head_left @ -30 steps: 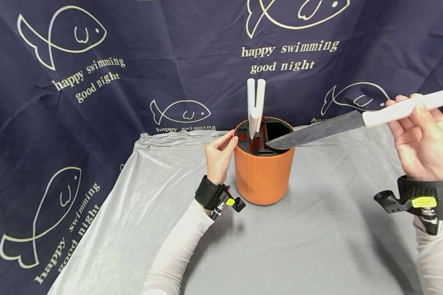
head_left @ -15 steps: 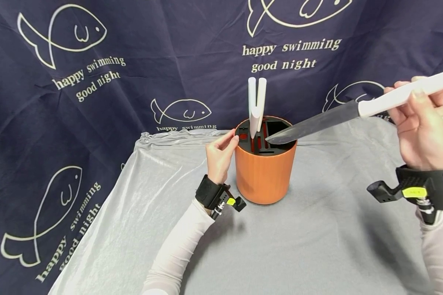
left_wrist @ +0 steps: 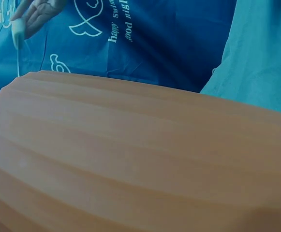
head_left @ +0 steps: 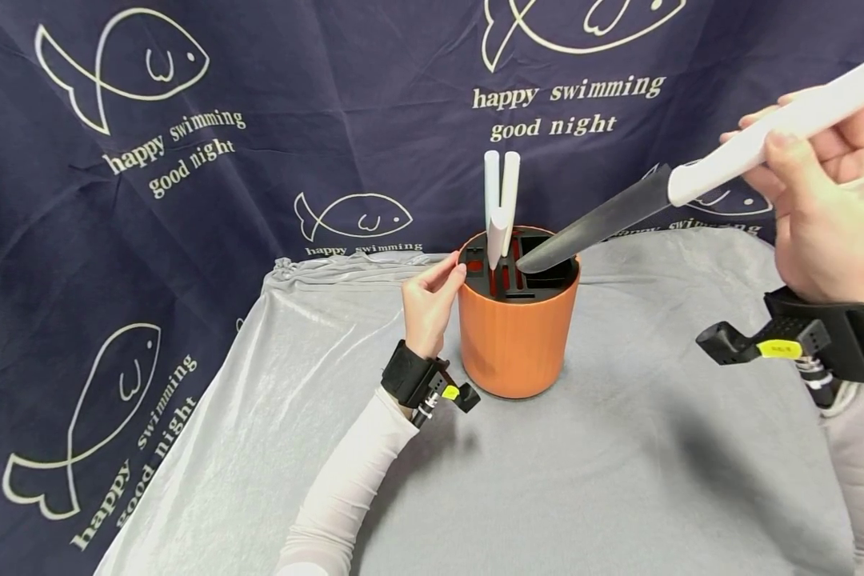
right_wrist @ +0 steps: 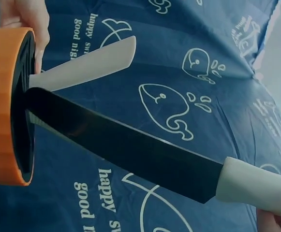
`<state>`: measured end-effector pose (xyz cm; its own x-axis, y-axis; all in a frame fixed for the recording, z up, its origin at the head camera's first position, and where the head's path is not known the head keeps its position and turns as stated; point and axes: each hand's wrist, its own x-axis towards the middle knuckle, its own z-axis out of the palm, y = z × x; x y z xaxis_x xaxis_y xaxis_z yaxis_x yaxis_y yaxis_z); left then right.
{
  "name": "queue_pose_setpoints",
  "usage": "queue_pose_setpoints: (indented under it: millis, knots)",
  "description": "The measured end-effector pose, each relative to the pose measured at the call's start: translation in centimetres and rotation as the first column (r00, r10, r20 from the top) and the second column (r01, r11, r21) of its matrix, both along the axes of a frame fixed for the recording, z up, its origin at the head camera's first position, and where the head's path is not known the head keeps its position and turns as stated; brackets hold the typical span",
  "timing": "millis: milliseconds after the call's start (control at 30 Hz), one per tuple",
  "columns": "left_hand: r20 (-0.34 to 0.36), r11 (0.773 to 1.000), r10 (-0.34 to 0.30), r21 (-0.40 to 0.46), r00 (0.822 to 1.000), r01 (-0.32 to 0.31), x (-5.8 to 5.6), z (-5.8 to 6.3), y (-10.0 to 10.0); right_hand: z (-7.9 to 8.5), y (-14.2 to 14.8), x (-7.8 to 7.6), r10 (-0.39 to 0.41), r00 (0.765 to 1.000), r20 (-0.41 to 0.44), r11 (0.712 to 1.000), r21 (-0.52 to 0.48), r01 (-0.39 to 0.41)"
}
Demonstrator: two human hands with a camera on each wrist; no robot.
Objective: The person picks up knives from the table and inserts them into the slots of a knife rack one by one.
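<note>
An orange round knife holder (head_left: pixel 517 344) with a black slotted top stands upright on the cloth. Several white-handled knives (head_left: pixel 499 224) stand in its left slots. My left hand (head_left: pixel 426 308) pinches the holder's left rim between thumb and fingers. In my right hand (head_left: pixel 835 200) I grip a large kitchen knife (head_left: pixel 612 214) by its white handle, which runs out of the head view. Its blade slants down to the left, and the tip lies over the holder's slots, right of the standing knives. The right wrist view shows the dark blade (right_wrist: pixel 125 145) reaching to the black top.
Grey cloth (head_left: pixel 583 480) covers the table, with bunched folds along its back left edge. Behind it hangs a dark blue curtain (head_left: pixel 374 120) printed with white fish and lettering. The holder's side (left_wrist: pixel 140 150) fills most of the left wrist view.
My right hand has risen and shifted slightly left, so the knife slants more steeply. The blade tip stays over the slots and has moved up slightly. The left hand keeps its place at the rim.
</note>
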<state>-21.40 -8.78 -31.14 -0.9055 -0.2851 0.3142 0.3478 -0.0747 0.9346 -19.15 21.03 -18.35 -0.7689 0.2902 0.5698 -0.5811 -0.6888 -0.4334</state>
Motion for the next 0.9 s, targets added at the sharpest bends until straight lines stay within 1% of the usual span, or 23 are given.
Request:
queue_pose_setpoints:
  millis: [133,233,367,500,700,767,833,900]
  knots:
    - [-0.005,1.0,-0.003,0.007,1.0,0.003,0.0,0.0,0.0,0.5,-0.9,0.0,-0.08,0.995,-0.056,0.994,0.067,0.083]
    - [-0.005,1.0,-0.006,0.008,1.0,0.006,0.1,0.1,0.0,0.6,-1.2,0.0,-0.096,0.992,-0.081,0.992,0.078,0.102]
    - [-0.005,1.0,-0.006,0.014,1.0,0.006,0.2,0.1,0.0,0.7,-1.6,0.0,-0.153,0.984,-0.094,0.979,0.12,0.164]
    - [-0.004,1.0,-0.002,0.021,1.0,0.002,0.2,0.1,0.1,0.9,-1.9,0.2,-0.166,0.981,-0.104,0.973,0.147,0.181]
    - [-0.006,1.0,-0.001,0.019,1.0,0.001,0.3,0.2,0.1,1.3,-2.7,0.3,-0.171,0.97,-0.17,0.959,0.197,0.204]
    - [-0.01,1.0,-0.001,0.017,1.0,0.001,0.3,0.2,0.1,1.1,-3.0,0.4,-0.169,0.967,-0.193,0.946,0.244,0.214]
    - [-0.013,1.0,-0.002,0.018,1.0,0.003,0.3,0.2,0.1,0.7,-3.3,0.3,-0.135,0.971,-0.198,0.936,0.296,0.191]
    - [-0.013,1.0,-0.005,0.016,1.0,0.005,0.4,0.1,0.1,0.1,-3.7,0.2,-0.112,0.975,-0.193,0.92,0.35,0.175]
